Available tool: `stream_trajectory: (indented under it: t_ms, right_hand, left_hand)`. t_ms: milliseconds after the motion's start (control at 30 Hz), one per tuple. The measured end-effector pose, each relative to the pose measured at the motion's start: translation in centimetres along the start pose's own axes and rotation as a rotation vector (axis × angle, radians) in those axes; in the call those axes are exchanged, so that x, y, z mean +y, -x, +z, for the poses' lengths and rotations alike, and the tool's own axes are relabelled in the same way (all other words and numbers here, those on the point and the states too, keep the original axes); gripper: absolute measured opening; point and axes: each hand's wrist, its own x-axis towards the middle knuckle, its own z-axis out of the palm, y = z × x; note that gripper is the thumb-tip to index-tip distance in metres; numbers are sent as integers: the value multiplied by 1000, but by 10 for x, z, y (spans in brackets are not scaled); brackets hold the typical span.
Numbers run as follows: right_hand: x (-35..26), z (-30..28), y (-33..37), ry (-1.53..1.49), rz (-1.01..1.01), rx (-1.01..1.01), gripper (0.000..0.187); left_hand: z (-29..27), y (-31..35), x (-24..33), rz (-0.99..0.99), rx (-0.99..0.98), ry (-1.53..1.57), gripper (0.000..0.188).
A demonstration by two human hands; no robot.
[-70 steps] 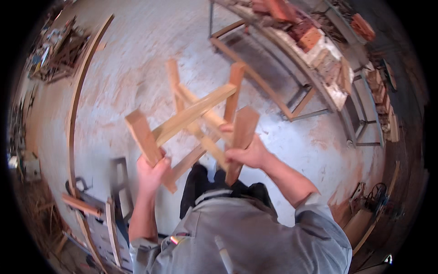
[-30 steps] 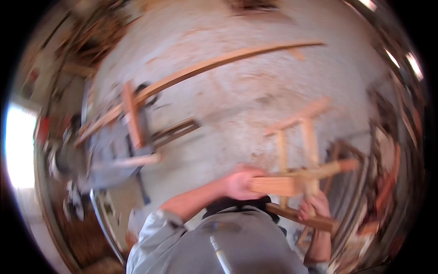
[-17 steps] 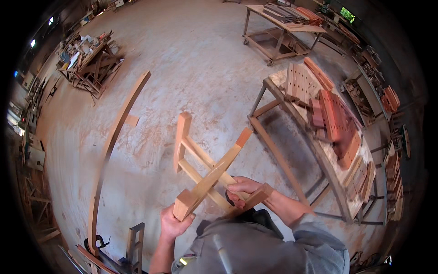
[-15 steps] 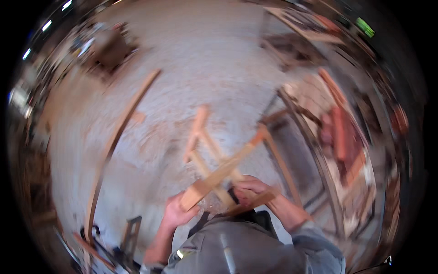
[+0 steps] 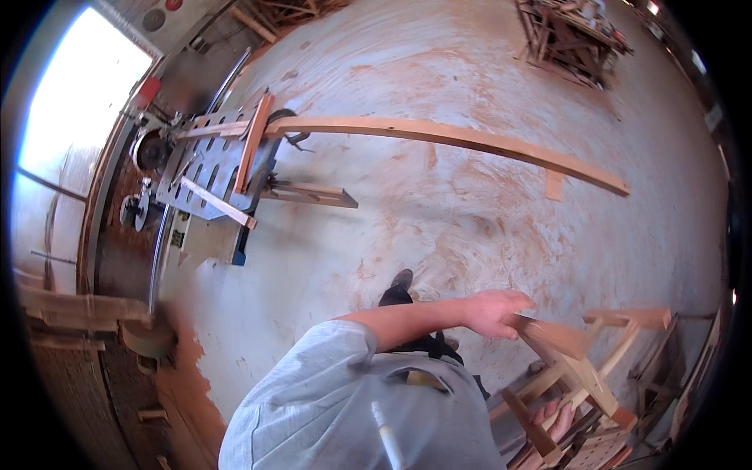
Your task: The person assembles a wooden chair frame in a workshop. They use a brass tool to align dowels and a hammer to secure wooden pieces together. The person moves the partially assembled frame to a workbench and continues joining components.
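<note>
A wooden frame [image 5: 586, 374] of joined rails and legs, like part of a stool or chair, is tilted at my right side. My left hand [image 5: 495, 313] reaches across my body and grips the frame at the end of a reddish rail, fingers over its top. Below and to the right, my right hand [image 5: 554, 419] is wrapped round a lower part of the frame. Only its fingers show between the pieces; the palm and forearm are hidden.
A metal machine table [image 5: 215, 196] with slots stands at the left. A long timber [image 5: 454, 135] extends from it across the floor. A short wood offcut [image 5: 554, 185] lies beside the timber. A cluttered bench [image 5: 572, 39] stands at the back right, and stacked wood [image 5: 603, 450] lies at the lower right.
The view has swung left, bringing the machine table into sight. The wooden frame has shifted from in front of me to my right side, both hands still on it.
</note>
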Motion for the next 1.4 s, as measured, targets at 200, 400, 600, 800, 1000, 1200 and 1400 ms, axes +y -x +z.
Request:
stream_trajectory:
  t_ms: [200,400,600,800,1000,1200,1400]
  right_hand:
    - [17,-5,-26,34,-69,-16,31]
    - [49,79,-48,152,-22,111,32]
    - [74,159,-72,244,2,154,31]
    - [83,199,-95,292,19,151,30]
    - [88,212,-112,306,44,123,30]
    - [84,184,-122,214,40,155,29]
    - [52,79,-152,-246,24,-147,29]
  left_hand:
    - [-226,111,-78,-644,609,-456,53]
    - [-447,296,-146,-1034,1158,-1155,81]
    - [-498,367,-162,-1469,984,-849,79]
    - [-499,380,-185,-1489,979,-985,50]
    - [-496,385,-176,-1429,1082,-963,37]
    - [-489,327,-130,-952,1505,-191,31]
    - [-426,253,-64,-448,1471,750,22]
